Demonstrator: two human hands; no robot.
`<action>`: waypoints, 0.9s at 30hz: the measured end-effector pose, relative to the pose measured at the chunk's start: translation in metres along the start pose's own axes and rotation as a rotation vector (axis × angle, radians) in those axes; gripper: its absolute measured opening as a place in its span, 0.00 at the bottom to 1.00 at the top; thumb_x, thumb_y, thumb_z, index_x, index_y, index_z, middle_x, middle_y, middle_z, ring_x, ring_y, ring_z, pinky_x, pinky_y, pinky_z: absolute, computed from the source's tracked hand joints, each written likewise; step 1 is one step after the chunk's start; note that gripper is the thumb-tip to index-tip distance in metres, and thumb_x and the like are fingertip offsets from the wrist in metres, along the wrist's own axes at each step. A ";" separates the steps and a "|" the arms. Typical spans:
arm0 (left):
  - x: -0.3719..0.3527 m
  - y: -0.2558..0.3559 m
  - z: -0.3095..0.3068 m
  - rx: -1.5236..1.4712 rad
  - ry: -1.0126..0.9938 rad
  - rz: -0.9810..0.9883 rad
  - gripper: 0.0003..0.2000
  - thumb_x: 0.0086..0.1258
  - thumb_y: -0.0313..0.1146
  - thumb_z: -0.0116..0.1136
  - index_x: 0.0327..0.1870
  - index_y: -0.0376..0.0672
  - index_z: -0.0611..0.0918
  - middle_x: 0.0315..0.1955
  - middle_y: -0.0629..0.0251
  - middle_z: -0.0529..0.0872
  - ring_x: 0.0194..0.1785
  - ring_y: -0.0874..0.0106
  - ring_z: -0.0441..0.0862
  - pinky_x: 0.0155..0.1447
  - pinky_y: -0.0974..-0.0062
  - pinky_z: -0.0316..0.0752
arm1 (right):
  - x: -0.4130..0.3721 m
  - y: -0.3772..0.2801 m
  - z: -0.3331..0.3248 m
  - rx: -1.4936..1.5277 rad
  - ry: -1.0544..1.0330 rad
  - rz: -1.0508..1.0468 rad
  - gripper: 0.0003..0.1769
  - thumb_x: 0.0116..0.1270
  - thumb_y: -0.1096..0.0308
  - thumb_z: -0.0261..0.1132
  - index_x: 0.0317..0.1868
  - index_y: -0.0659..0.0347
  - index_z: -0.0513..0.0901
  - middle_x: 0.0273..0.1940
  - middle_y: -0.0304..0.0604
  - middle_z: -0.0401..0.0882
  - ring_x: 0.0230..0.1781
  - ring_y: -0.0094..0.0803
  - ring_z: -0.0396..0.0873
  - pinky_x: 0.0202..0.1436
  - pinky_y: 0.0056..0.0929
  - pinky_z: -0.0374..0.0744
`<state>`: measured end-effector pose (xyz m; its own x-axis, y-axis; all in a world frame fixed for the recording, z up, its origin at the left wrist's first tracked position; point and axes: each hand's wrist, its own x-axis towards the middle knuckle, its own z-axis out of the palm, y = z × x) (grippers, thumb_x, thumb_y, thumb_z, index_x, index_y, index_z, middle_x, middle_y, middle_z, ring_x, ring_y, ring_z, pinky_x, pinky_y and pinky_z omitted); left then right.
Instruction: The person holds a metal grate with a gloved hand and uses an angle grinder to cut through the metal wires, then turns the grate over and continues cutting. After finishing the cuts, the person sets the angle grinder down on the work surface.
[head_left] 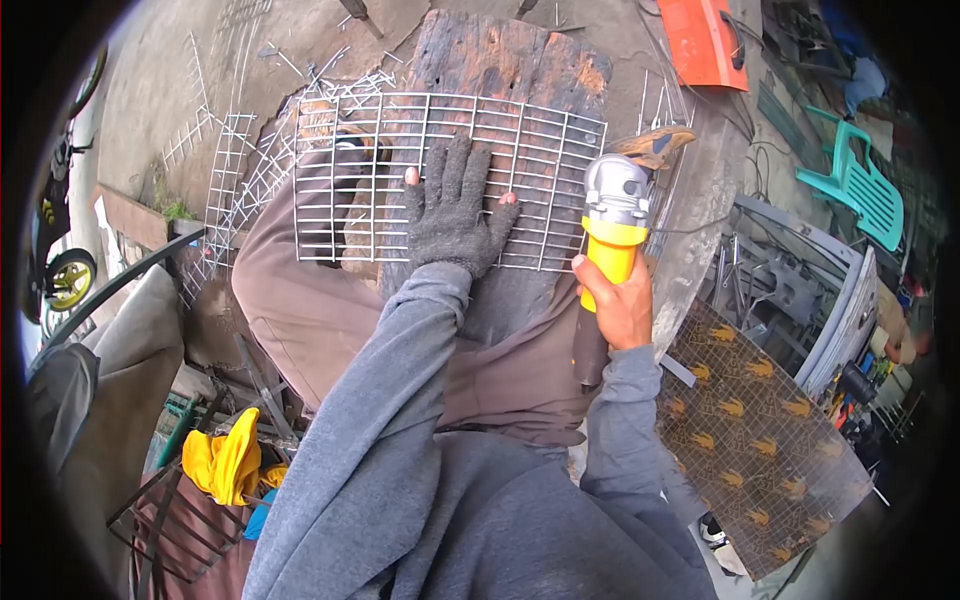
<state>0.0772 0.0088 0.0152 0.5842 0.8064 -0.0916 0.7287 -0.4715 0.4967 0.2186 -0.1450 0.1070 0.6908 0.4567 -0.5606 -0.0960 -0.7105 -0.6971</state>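
My left hand (450, 205), in a dark knitted glove with the thumb tip and little fingertip bare, lies flat on a panel of welded wire mesh (375, 190), fingers stretched out. The mesh rests over a worn, scorched wooden board (480, 55) and partly over my left leg. My bare right hand (627, 305) is wrapped round the yellow body of an angle grinder (614, 200). The grinder's silver head points away from me, beside the mesh's right edge. Whether its disc touches a wire is hidden.
Cut wire pieces (325, 75) and mesh scraps (225, 190) litter the ground ahead and left. To the right are an orange panel (703, 42), a turquoise plastic chair (858, 180), a grey metal frame (835, 300) and a patterned brown board (765, 440). Yellow cloth (225, 460) lies lower left.
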 end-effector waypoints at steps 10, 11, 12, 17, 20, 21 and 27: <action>0.000 0.000 0.001 0.014 0.007 0.010 0.35 0.74 0.57 0.59 0.79 0.54 0.68 0.82 0.63 0.62 0.86 0.60 0.53 0.86 0.45 0.38 | -0.026 0.007 0.000 0.097 -0.027 0.063 0.27 0.61 0.60 0.78 0.55 0.66 0.80 0.46 0.49 0.87 0.45 0.42 0.86 0.53 0.40 0.81; 0.002 0.001 0.000 0.009 0.005 0.009 0.35 0.74 0.57 0.59 0.79 0.54 0.68 0.82 0.63 0.62 0.86 0.60 0.53 0.86 0.45 0.38 | -0.027 0.001 -0.003 -0.049 -0.079 0.014 0.28 0.61 0.59 0.78 0.55 0.66 0.79 0.47 0.50 0.87 0.46 0.43 0.86 0.53 0.40 0.81; 0.002 0.001 0.001 0.022 0.003 0.011 0.36 0.74 0.57 0.59 0.79 0.53 0.68 0.82 0.63 0.62 0.86 0.61 0.53 0.86 0.46 0.37 | -0.029 -0.002 -0.005 -0.199 -0.133 -0.033 0.28 0.61 0.59 0.78 0.55 0.66 0.79 0.47 0.51 0.87 0.47 0.44 0.86 0.54 0.41 0.81; 0.001 -0.001 0.004 0.028 0.016 0.007 0.36 0.74 0.57 0.59 0.80 0.54 0.68 0.82 0.64 0.62 0.86 0.61 0.53 0.86 0.46 0.38 | -0.040 0.003 0.007 -0.097 0.006 -0.025 0.29 0.59 0.57 0.78 0.54 0.66 0.79 0.46 0.55 0.87 0.47 0.50 0.87 0.53 0.43 0.81; 0.000 -0.001 0.005 0.034 0.022 0.020 0.36 0.74 0.57 0.58 0.80 0.54 0.68 0.82 0.64 0.62 0.86 0.61 0.53 0.86 0.46 0.38 | -0.040 0.001 0.007 -0.140 0.000 -0.040 0.29 0.59 0.57 0.78 0.54 0.66 0.79 0.45 0.54 0.88 0.45 0.50 0.87 0.53 0.44 0.82; 0.001 0.000 0.004 0.038 0.030 0.021 0.36 0.74 0.57 0.58 0.80 0.54 0.68 0.82 0.64 0.62 0.86 0.61 0.53 0.86 0.46 0.38 | -0.039 0.000 0.006 -0.224 -0.045 -0.066 0.29 0.60 0.57 0.78 0.53 0.66 0.79 0.44 0.54 0.88 0.45 0.50 0.87 0.52 0.44 0.82; 0.001 -0.001 0.003 0.009 0.027 0.017 0.35 0.74 0.57 0.59 0.79 0.55 0.68 0.82 0.64 0.63 0.86 0.61 0.53 0.86 0.45 0.38 | -0.035 0.004 0.013 -0.117 0.084 -0.054 0.28 0.60 0.57 0.78 0.53 0.66 0.79 0.44 0.52 0.88 0.43 0.46 0.87 0.52 0.42 0.82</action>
<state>0.0783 0.0085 0.0121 0.5872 0.8073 -0.0600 0.7219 -0.4887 0.4900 0.1847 -0.1570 0.1177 0.7509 0.4526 -0.4810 0.0232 -0.7459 -0.6656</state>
